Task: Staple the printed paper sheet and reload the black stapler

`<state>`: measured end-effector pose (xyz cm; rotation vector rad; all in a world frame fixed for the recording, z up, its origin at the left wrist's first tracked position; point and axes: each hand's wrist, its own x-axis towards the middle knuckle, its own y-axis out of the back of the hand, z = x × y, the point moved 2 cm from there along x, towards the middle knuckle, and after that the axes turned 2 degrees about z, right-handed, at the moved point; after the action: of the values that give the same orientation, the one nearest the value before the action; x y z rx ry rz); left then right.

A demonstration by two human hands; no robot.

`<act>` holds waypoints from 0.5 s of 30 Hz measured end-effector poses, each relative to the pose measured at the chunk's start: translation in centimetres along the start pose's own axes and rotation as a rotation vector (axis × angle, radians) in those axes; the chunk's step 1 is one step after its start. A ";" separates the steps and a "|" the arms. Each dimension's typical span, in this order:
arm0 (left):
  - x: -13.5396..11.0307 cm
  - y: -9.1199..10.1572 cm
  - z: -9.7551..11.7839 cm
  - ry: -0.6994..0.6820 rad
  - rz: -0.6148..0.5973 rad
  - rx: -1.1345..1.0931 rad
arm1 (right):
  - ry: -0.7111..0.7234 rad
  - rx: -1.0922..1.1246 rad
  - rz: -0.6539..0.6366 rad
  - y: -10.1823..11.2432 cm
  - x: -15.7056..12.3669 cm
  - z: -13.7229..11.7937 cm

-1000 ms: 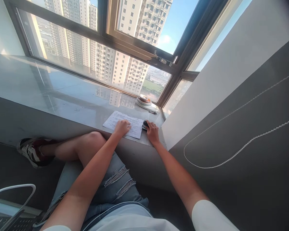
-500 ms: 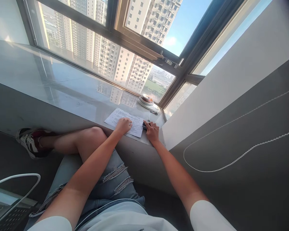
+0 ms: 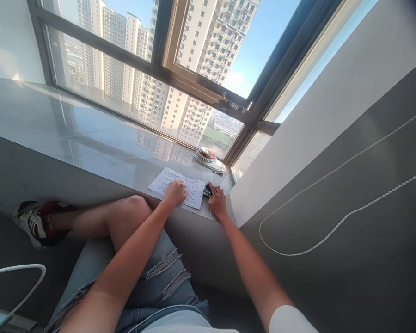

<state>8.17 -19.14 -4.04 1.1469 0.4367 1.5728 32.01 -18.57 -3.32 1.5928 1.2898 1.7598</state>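
Printed paper (image 3: pixel 194 192) lies on the glossy window sill in front of me. My left hand (image 3: pixel 175 192) rests on it with curled fingers, holding it down; the fingertips are partly hidden. At the paper's right edge sits a small black stapler (image 3: pixel 207 192), with pale markings on its side. My right hand (image 3: pixel 217 200) is closed on the stapler's right end, index finger and thumb on its top. The hand covers much of the stapler, and I cannot tell whether the paper's edge is between its jaws.
A stack of round, pale dishes or coils (image 3: pixel 208 158) stands in the sill's far right corner, with a small dark item (image 3: pixel 217 173) beside it. A beaded blind cord (image 3: pixel 291 254) hangs at the right wall. My bent leg (image 3: pixel 125 215) is below the sill (image 3: pixel 100 157).
The view has tilted up, so the sill and hands appear lower. My left hand stays on the paper. More of the stapler's front now shows beside my right hand.
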 end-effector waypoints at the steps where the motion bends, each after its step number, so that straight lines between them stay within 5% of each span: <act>1: -0.1 0.1 0.1 -0.003 0.022 0.006 | -0.052 0.056 0.045 -0.2 -0.1 0.5; 9: -1.0 -0.2 0.1 -0.015 0.014 0.012 | -0.334 0.187 0.207 -0.7 -0.4 3.0; 13: -1.4 -0.3 0.5 -0.045 0.022 -0.059 | -0.279 0.220 0.373 1.1 -0.1 0.6; 15: -1.5 0.5 0.7 -0.029 0.140 -0.097 | -0.208 0.287 0.337 1.3 0.6 -1.7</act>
<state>8.43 -20.84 -3.98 1.1445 0.2627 1.6780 30.63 -19.29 -1.77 2.2008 1.2741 1.5862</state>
